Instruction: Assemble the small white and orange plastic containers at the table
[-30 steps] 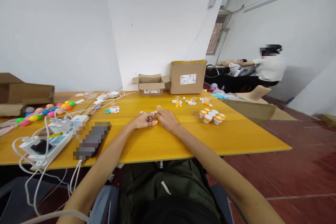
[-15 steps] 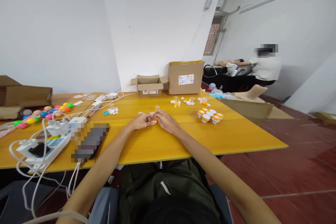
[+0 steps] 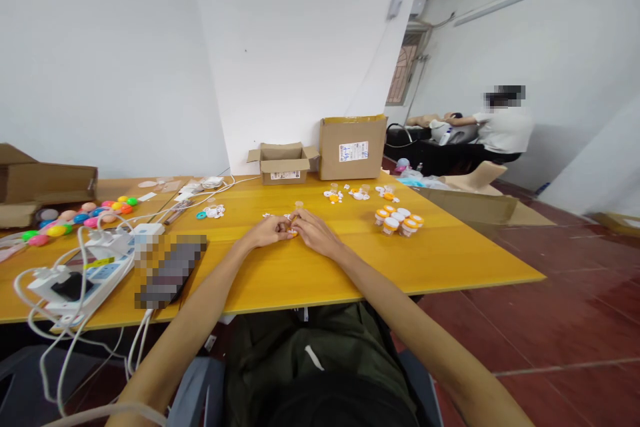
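Between my two hands is a small orange-and-white lid, held low over the table and mostly covered by fingers. My left hand is closed, its thumb and fingers pinching the lid from the left. From the right, my right hand curls its fingers over the top of the same lid. Just behind the fingertips stands a small clear plastic cup. Small white plastic pieces lie beside my left hand, partly hidden by it.
Right of my hands stand several lidded clear jars. Loose caps and cups lie behind them. At the back are an open carton and a larger box. Leftward lie a phone, a power strip and coloured balls.
My right fingers have shifted slightly over the lid, and less of its orange shows. Both hands stay in the same place, and the camera view has moved very slightly.
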Motion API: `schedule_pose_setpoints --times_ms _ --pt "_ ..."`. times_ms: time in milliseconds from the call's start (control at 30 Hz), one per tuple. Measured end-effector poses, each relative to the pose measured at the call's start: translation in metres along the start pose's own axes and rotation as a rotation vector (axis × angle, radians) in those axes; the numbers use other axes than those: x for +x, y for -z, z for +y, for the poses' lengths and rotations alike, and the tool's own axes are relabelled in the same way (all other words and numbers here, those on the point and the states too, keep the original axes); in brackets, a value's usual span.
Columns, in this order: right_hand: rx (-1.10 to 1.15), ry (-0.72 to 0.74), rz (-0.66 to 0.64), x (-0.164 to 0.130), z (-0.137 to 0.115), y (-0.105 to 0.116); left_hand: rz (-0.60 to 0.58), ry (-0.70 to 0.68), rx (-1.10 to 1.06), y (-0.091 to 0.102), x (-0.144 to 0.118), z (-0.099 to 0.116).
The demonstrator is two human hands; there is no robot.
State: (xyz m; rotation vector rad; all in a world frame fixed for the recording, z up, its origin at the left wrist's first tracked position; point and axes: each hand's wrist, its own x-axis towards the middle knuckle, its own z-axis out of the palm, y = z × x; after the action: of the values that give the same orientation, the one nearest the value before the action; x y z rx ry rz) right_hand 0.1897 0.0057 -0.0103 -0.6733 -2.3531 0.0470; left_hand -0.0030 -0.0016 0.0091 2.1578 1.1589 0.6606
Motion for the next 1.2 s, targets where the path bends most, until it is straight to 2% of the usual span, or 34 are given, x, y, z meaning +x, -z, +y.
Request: schedule_pose_setpoints --times_ms 867,1200 --pt "-0.099 0.045 -0.001 -0.0047 -0.0037 0.0005 0.001 -0.034 0.019 0.0003 0.0006 -0.0007" --pt "-0.125 0.079 0.045 -0.0055 -0.0016 -0.0022 0.002 -0.036 0.050 0.0005 0.0013 -0.0021"
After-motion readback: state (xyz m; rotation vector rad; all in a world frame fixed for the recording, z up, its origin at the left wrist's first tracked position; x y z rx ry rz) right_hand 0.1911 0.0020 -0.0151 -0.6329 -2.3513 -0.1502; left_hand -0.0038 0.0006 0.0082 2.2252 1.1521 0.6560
